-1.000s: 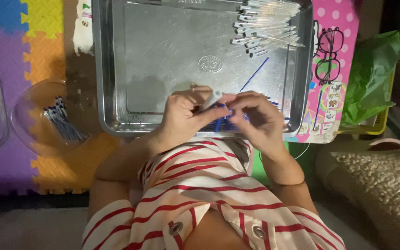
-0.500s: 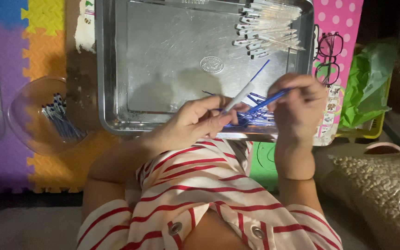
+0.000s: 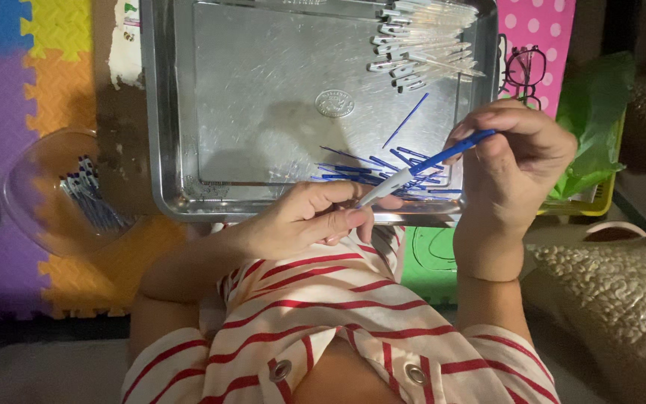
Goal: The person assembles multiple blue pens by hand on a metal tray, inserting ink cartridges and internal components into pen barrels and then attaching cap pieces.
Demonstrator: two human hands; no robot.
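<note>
Foam mats in purple, yellow and blue (image 3: 31, 67) lie under a steel tray (image 3: 173, 112). Over the tray's 5 o'clock edge, the left hand (image 3: 304, 224) pinches a clear pen barrel (image 3: 384, 186), and the right hand (image 3: 514, 161) has its fingertips closed on a blue refill (image 3: 454, 151) entering it. Loose refills (image 3: 368, 170) lie beneath; barrels (image 3: 424, 37) pile at 1 o'clock. Insertion seems underway; pushing straight along the barrel comes next.
</note>
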